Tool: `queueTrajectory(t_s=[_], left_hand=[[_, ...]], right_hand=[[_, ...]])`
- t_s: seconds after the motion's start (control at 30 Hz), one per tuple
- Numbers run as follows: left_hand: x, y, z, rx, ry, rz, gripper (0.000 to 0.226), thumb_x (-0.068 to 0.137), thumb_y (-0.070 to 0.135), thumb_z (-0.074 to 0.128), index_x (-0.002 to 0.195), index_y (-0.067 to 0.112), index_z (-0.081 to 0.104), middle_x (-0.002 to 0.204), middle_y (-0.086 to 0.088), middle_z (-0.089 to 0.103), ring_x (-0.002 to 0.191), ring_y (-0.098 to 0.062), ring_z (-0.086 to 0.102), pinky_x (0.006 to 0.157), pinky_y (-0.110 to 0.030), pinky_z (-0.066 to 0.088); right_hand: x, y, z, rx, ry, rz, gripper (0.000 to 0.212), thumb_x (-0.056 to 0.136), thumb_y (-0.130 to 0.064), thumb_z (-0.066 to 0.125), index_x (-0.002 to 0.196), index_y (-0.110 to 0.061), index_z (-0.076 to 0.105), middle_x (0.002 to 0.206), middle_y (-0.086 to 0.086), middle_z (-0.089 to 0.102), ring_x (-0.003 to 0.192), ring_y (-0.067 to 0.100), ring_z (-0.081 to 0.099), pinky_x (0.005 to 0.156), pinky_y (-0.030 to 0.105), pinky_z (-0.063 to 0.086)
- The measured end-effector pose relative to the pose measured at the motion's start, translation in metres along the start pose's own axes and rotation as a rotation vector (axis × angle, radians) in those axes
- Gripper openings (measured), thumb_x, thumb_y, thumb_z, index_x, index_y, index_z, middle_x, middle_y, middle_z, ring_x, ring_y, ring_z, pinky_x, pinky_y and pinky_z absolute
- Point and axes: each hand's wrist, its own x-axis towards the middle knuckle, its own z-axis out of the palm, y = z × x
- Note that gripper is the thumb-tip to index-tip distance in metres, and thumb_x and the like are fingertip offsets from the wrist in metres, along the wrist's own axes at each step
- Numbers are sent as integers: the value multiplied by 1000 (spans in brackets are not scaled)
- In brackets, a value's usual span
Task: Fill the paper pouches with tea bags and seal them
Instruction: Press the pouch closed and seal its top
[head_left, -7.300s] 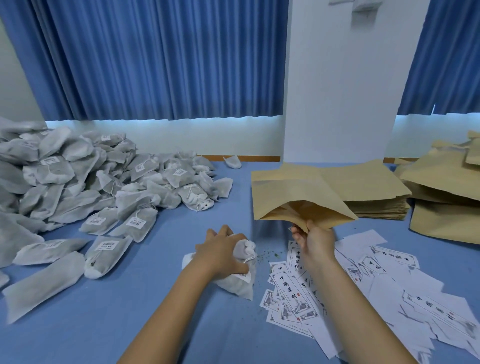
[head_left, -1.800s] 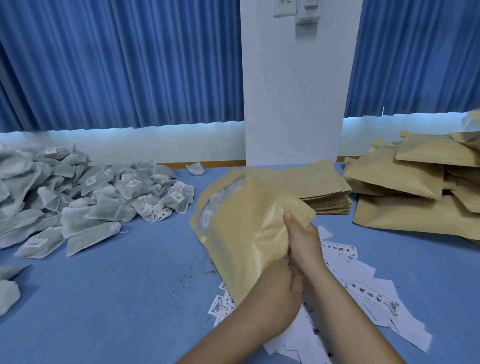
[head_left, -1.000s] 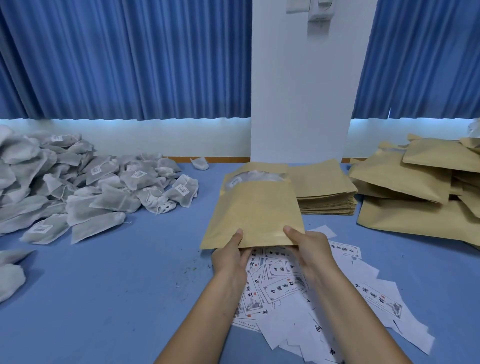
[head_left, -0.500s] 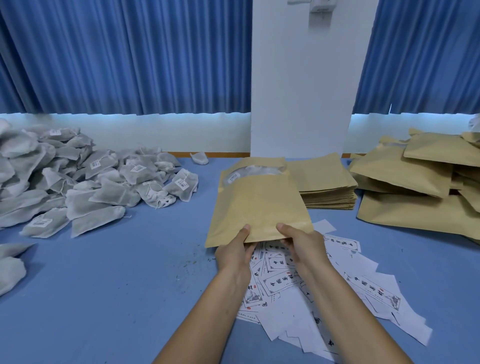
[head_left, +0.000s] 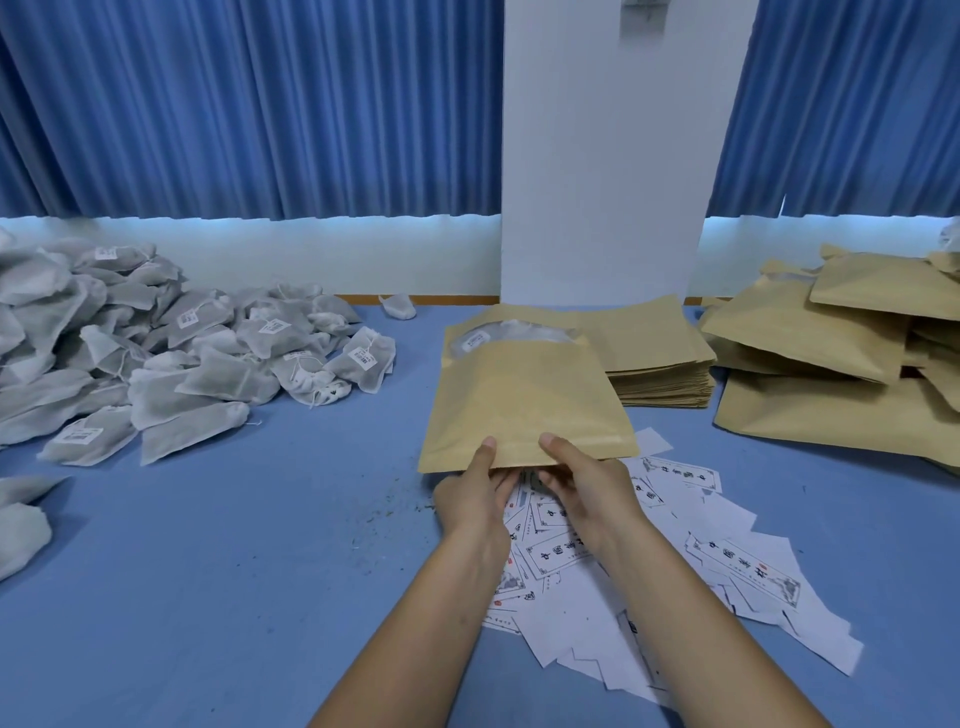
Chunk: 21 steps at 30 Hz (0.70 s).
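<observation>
Pouch (head_left: 524, 400) over blue table (head_left: 234, 545), blue curtains (head_left: 249, 104), white pillar (head_left: 602, 156)

Blue curtains (head_left: 249, 104) hang either side of a white pillar (head_left: 602, 156). Printed paper slips (head_left: 737, 566) lie scattered on the blue counter (head_left: 208, 571).

I have one view: a wide-angle camera worn on the person's head, facing forward and down across the blue surface (head_left: 218, 582) toward its far edge. Beyond that edge stand a white pillar (head_left: 602, 156) and blue curtains (head_left: 249, 104). Both forearms (head_left: 415, 649) enter from the bottom edge; the left hand (head_left: 475, 499) and right hand (head_left: 587, 488) grip a paper pouch (head_left: 519, 395) at frame centre, close to the lens. The surface runs out of frame left and right.
</observation>
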Motion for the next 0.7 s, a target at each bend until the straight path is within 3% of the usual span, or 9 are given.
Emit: queueTrajectory(t_s=[0.1, 0.27, 0.43, 0.53, 0.7], left_hand=[[-3, -1, 1, 35, -1, 11, 5, 87, -4, 63, 88, 0, 61, 99, -16, 68, 82, -22, 68, 87, -35, 52], [-1, 2, 0, -22, 44, -6, 22, 87, -4, 62, 109, 0, 56, 111, -16, 64, 99, -28, 63, 82, -34, 50], [1, 4, -1, 50, 27, -10, 22, 86, -7, 63, 106, -4, 55, 108, -20, 63, 87, -27, 64, 75, -34, 53], [2, 1, -1, 72, 17, -22, 23, 84, -7, 64, 106, -7, 56, 108, -24, 64, 90, -31, 65, 82, -38, 54], [4, -1, -1, 97, 17, -17, 11, 88, 1, 63, 98, -3, 59, 101, -19, 66, 84, -25, 66, 75, -31, 54]], right_hand=[[-1, 1, 2, -12, -37, -9, 34, 82, 5, 66, 116, 6, 59, 91, 8, 68, 73, 14, 65, 56, 17, 53], [3, -1, -2, -49, 17, -24, 37, 81, 9, 65, 117, 8, 57, 90, 10, 64, 70, 16, 61, 52, 18, 50], [2, 5, 0, -18, -36, 2, 19, 83, 5, 64, 98, -6, 61, 86, 4, 66, 72, 13, 64, 58, 21, 52], [1, 7, 2, -28, -33, 5, 16, 82, 8, 64, 88, -7, 61, 83, 5, 67, 71, 14, 63, 57, 21, 50], [0, 4, 0, -23, 29, -9, 16, 82, 10, 63, 90, -3, 60, 83, 7, 64, 68, 16, 59, 53, 20, 49]])
